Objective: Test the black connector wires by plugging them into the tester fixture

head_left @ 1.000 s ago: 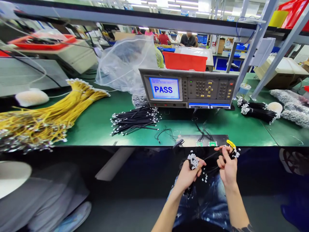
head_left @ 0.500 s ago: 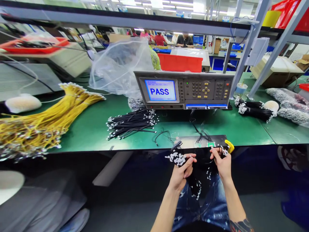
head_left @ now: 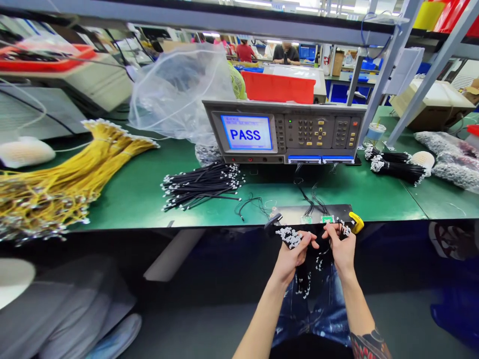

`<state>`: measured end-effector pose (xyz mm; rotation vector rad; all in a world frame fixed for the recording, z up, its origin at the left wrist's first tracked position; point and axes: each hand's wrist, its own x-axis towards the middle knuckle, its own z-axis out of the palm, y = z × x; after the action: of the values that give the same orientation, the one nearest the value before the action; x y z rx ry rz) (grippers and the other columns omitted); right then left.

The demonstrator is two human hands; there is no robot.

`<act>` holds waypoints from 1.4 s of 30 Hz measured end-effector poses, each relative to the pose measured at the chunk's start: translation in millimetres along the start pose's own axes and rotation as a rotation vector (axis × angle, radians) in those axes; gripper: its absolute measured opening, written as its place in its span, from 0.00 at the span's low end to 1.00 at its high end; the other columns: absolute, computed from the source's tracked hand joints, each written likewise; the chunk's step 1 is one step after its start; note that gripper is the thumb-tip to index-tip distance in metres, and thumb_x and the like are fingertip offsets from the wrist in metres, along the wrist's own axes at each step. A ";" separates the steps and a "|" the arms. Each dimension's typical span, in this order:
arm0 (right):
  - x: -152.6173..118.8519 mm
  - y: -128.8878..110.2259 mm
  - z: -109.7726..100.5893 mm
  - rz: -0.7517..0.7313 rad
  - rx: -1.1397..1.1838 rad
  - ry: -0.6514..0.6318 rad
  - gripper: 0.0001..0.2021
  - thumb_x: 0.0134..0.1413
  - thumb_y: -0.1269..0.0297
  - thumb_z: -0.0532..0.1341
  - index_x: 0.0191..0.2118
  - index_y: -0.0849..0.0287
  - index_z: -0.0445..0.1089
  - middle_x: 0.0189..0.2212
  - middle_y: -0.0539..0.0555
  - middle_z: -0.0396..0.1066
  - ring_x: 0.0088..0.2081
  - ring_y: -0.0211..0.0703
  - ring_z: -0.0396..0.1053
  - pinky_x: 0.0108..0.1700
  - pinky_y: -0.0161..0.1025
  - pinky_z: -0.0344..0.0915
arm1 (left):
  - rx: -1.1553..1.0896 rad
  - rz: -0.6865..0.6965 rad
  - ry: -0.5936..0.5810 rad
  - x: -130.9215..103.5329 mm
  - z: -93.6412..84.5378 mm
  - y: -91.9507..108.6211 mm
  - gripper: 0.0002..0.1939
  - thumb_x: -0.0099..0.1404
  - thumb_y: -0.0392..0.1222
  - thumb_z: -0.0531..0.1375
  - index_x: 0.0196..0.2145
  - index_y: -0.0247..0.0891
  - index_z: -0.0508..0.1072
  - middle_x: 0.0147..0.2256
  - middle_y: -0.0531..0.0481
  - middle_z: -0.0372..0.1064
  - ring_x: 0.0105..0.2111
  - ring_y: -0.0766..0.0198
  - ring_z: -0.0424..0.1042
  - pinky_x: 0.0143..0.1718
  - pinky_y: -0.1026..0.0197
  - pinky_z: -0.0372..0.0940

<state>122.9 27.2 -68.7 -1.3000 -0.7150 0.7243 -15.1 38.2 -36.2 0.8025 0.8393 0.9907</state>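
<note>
Green desk (head_left: 123,199) spans the workshop view, with a person (head_left: 286,52) in dark clothing seated far back near twelve o'clock.

Taking the hands as the dial's centre, the left fingers (head_left: 306,238) close around a cable bundle (head_left: 290,236), black with white connectors bunched at its upper end. The right fingers (head_left: 331,232), bent and pinched together, hold a smaller bunch (head_left: 344,228) of similar cables; whether one cable runs between the hands, I cannot tell. Dark strands and white ends hang below them, over blue jeans (head_left: 325,319) at six o'clock.

Just beyond, at twelve, a small green circuit board (head_left: 327,219) sits on a metal plate (head_left: 292,214) at the desk edge, a yellow grip (head_left: 357,222) at its one o'clock side. Toward eleven to twelve, the tester (head_left: 280,132) shows PASS, wires dropping from its blue sockets.

Loose black cables (head_left: 200,187) lie at ten, yellow cables (head_left: 101,159) between nine and ten, a clear plastic bag (head_left: 183,94) near eleven, and tied black bundles (head_left: 398,168) between one and two.
</note>
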 end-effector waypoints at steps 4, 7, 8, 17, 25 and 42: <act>-0.2 0.1 -0.2 0.000 0.007 0.006 0.20 0.51 0.45 0.70 0.27 0.60 0.75 0.19 0.52 0.73 0.22 0.42 0.68 0.28 0.39 0.66 | 0.020 0.016 0.066 2.5 3.4 -0.2 0.24 0.48 0.58 0.75 0.29 0.33 0.79 0.21 0.50 0.74 0.12 0.80 0.46 0.15 0.67 0.37; 0.4 0.1 -0.2 0.006 0.002 -0.017 0.19 0.52 0.46 0.70 0.28 0.60 0.75 0.19 0.52 0.73 0.22 0.41 0.68 0.28 0.39 0.66 | 0.044 0.042 0.137 5.0 4.2 -0.1 0.23 0.48 0.57 0.74 0.29 0.33 0.79 0.21 0.51 0.73 0.12 0.79 0.46 0.15 0.67 0.37; 0.6 0.3 -0.2 0.009 0.001 -0.023 0.19 0.52 0.47 0.70 0.28 0.60 0.75 0.19 0.52 0.73 0.22 0.41 0.68 0.28 0.39 0.66 | 0.054 0.058 0.159 5.9 4.3 -0.2 0.23 0.48 0.57 0.74 0.29 0.33 0.79 0.21 0.52 0.73 0.12 0.79 0.46 0.15 0.67 0.37; 6.0 -2.7 -6.8 0.060 0.019 -0.092 0.19 0.49 0.47 0.72 0.28 0.60 0.76 0.18 0.51 0.73 0.20 0.40 0.66 0.26 0.38 0.65 | 0.100 0.128 0.257 9.3 4.3 -3.1 0.22 0.49 0.56 0.73 0.29 0.33 0.80 0.20 0.52 0.71 0.14 0.78 0.46 0.16 0.67 0.38; 2.8 1.2 1.0 0.012 0.014 -0.003 0.19 0.52 0.47 0.70 0.28 0.60 0.76 0.19 0.53 0.74 0.22 0.43 0.69 0.29 0.40 0.67 | 0.117 0.149 0.265 11.0 7.7 -5.5 0.20 0.51 0.55 0.73 0.29 0.33 0.80 0.20 0.53 0.71 0.14 0.77 0.47 0.16 0.67 0.40; 1.6 3.2 0.5 0.021 0.032 -0.011 0.21 0.51 0.45 0.71 0.30 0.62 0.77 0.20 0.53 0.75 0.19 0.38 0.63 0.24 0.37 0.62 | 0.208 0.211 0.426 21.2 8.7 -18.0 0.15 0.56 0.53 0.69 0.24 0.37 0.79 0.21 0.50 0.75 0.18 0.64 0.69 0.20 0.63 0.61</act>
<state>123.2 29.2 -71.7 -1.2767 -0.6971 0.7580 5.7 50.2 -52.6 0.8828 1.2578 1.3026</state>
